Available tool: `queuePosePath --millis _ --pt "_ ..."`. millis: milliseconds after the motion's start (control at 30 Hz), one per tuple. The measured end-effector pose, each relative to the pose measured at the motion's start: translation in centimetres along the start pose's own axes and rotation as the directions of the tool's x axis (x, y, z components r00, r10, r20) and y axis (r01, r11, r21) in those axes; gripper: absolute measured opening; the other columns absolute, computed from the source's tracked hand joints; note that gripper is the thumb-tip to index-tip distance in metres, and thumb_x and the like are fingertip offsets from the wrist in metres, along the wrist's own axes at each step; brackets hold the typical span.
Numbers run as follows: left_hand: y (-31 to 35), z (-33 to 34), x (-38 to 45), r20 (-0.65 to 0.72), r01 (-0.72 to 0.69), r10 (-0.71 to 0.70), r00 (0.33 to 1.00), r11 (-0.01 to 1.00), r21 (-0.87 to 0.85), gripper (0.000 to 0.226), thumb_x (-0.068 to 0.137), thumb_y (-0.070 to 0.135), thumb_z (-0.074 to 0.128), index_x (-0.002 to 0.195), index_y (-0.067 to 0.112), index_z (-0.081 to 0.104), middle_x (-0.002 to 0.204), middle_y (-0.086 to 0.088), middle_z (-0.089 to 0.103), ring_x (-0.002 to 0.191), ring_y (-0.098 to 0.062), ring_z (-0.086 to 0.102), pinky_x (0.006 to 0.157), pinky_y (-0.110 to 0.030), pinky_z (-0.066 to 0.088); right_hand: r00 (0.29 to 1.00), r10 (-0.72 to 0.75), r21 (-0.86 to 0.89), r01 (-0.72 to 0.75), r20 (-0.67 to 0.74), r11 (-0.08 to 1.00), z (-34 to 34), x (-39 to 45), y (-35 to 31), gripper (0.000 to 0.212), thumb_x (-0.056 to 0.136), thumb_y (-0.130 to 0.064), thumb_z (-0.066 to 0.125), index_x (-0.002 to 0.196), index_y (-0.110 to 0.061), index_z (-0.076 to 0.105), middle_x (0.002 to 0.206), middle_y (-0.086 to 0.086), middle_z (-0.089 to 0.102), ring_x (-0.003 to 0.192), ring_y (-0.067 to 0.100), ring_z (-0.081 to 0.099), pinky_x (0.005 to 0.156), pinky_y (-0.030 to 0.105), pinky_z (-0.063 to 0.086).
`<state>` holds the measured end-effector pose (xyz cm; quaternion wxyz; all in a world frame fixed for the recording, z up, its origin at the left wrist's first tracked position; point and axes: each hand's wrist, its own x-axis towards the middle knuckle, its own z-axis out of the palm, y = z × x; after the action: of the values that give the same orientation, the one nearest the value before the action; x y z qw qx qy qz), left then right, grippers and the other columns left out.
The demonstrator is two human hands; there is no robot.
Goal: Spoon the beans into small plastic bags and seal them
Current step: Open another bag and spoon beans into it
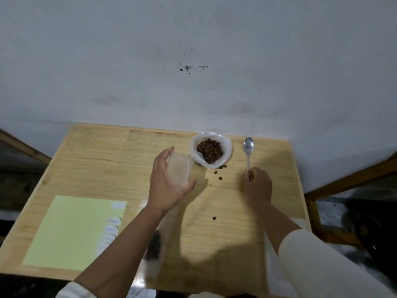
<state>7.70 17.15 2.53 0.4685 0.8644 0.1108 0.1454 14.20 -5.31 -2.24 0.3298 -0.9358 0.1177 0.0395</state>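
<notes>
Left hand (pixel 169 186) grips an empty bag (pixel 180 168) open beside the beans (pixel 210 150); right hand (pixel 257 186) pinches the spoon (pixel 248 151), ready to scoop.

Head camera, single view: you look forward and steeply down from above the near edge of the wooden table (pixel 103 160), close enough that your forearms enter from the bottom of the frame. Wide-angle lens; the table's far edge meets the pale wall (pixel 193 61), which fills the upper half. Both far corners show.
</notes>
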Motion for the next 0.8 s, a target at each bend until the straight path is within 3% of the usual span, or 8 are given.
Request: queuePosePath --millis 100,233,367,500,600,700,800 --pt "0.2 0.5 0.1 -0.021 0.036 -0.036 0.999 0.999 0.0 0.092 0.058 0.025 0.088 0.135 0.015 0.038 0.132 0.011 0.037 0.119 0.006 0.034 0.099 0.001 0.022 0.997 0.007 -0.011 -0.008 -0.075 1.0 0.7 0.4 -0.4 0.008 0.084 -0.002 0.055 0.089 0.002 0.061 0.083 0.019 0.06 0.082 0.034 0.056 0.064 0.027 0.03" --pt "0.2 1.1 0.2 -0.039 0.05 -0.049 0.998 0.998 0.024 0.092 0.059 0.026 0.087 0.135 0.015 0.037 0.133 0.012 0.036 0.12 0.006 0.033 0.1 0.0 0.022 0.984 0.163 0.069 -0.158 -0.077 0.985 0.7 0.8 -1.2 0.02 0.083 0.0 0.055 0.103 0.002 0.058 0.098 0.018 0.063 0.094 0.033 0.058 0.069 0.025 0.031" --pt "0.2 1.5 0.5 -0.036 0.053 -0.052 0.998 0.998 0.018 0.092 0.059 0.026 0.087 0.136 0.016 0.037 0.133 0.013 0.036 0.121 0.005 0.033 0.102 -0.007 0.024 0.977 0.209 0.095 -0.204 -0.039 0.974 0.6 1.1 -1.1 0.02 0.085 -0.005 0.053 0.101 0.0 0.062 0.103 0.019 0.063 0.099 0.032 0.056 0.077 0.03 0.037" --pt "0.0 1.7 0.8 -0.01 0.056 -0.056 0.998 0.998 -0.009 0.093 0.059 0.027 0.087 0.136 0.018 0.037 0.133 0.014 0.036 0.122 0.004 0.033 0.104 -0.012 0.026 0.958 0.272 0.287 -0.238 -0.087 0.928 -0.6 0.5 -1.8 0.017 0.089 -0.008 0.048 0.102 -0.001 0.056 0.096 0.014 0.064 0.088 0.027 0.057 0.073 0.026 0.035" --pt "-0.2 1.6 1.1 0.007 0.065 -0.065 0.998 0.998 -0.017 0.093 0.059 0.027 0.087 0.136 0.017 0.036 0.133 0.011 0.036 0.121 0.002 0.033 0.103 -0.016 0.028 0.963 0.22 0.402 -0.141 -0.159 0.905 -1.8 -0.1 -3.0 0.02 0.088 -0.008 0.045 0.107 -0.011 0.05 0.088 0.01 0.067 0.079 0.023 0.06 0.072 0.03 0.044" --pt "-0.5 1.4 1.6 0.017 0.08 -0.079 0.997 0.997 -0.023 0.094 0.059 0.027 0.087 0.137 0.016 0.036 0.137 0.005 0.038 0.12 0.001 0.033 0.101 -0.016 0.027 0.971 0.107 0.441 -0.001 -0.215 0.897 -2.8 -0.6 -4.4 0.011 0.084 -0.011 0.051 0.087 -0.018 0.058 0.074 0.006 0.068 0.071 0.023 0.066 0.072 0.038 0.055" --pt "-0.8 1.3 1.8 0.034 0.091 -0.09 0.995 0.995 -0.037 0.095 0.059 0.026 0.087 0.137 0.015 0.036 0.138 0.002 0.039 0.119 0.001 0.033 0.101 -0.016 0.026 0.951 -0.086 0.41 0.209 -0.298 0.888 -3.5 -1.7 -6.0 0.005 0.08 -0.011 0.062 0.077 -0.014 0.061 0.064 0.001 0.062 0.059 0.011 0.058 0.063 0.026 0.052"
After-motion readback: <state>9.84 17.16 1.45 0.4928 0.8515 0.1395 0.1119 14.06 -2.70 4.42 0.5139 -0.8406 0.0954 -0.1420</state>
